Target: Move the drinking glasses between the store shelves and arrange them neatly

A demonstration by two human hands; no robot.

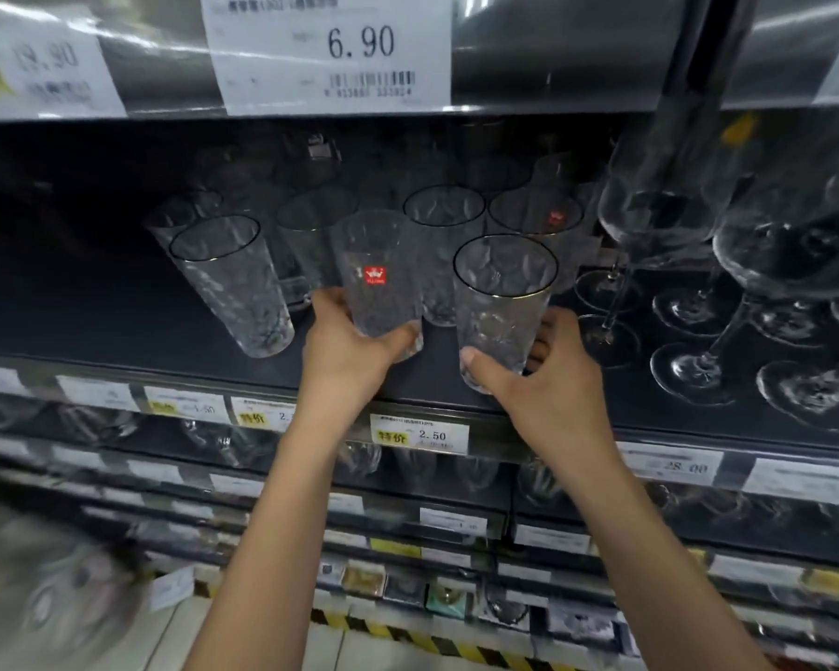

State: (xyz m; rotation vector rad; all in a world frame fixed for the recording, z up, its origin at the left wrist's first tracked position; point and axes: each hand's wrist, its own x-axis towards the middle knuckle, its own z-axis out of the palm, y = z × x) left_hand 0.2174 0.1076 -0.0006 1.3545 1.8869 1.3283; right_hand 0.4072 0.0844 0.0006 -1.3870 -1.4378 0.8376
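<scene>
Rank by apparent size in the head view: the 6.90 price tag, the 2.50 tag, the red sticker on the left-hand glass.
Largest: 6.90 price tag.
Then: 2.50 tag.
Smallest: red sticker.
Clear gaps; none look alike.

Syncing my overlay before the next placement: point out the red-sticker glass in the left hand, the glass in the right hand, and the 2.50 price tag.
red-sticker glass [381, 302], head view, wall below the sticker.
right-hand glass [497, 307], head view, middle of the wall.
2.50 price tag [420, 434], head view, tag centre.
</scene>
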